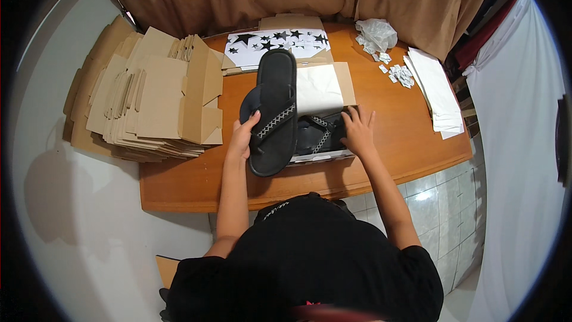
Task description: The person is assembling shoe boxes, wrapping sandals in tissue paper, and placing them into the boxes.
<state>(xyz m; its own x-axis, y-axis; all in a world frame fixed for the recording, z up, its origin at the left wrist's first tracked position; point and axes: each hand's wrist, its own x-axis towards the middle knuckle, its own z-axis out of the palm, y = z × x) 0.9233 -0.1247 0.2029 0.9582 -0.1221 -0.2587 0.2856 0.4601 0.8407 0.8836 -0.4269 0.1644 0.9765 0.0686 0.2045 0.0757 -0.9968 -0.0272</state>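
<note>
My left hand [242, 137] grips a black flip-flop [275, 119] by its side, thumb over the strap edge. The sandal is held sole-down above the table, its strap trimmed with a pale zigzag pattern. Just right of it stands an open shoebox [325, 157] with a second black flip-flop [322, 134] inside. White tissue paper [319, 88] is folded back over the box's far side. My right hand [358, 130] rests at the box's right end with its fingers spread, near the second sandal's end. The held sandal hides the box's left part.
Flattened cardboard boxes [161, 95] are piled high on the left. White sheets with black stars [277, 42] lie at the back. A clear plastic bag [376, 36] and small white packets [401, 76] sit at back right, beside stacked white paper [435, 92].
</note>
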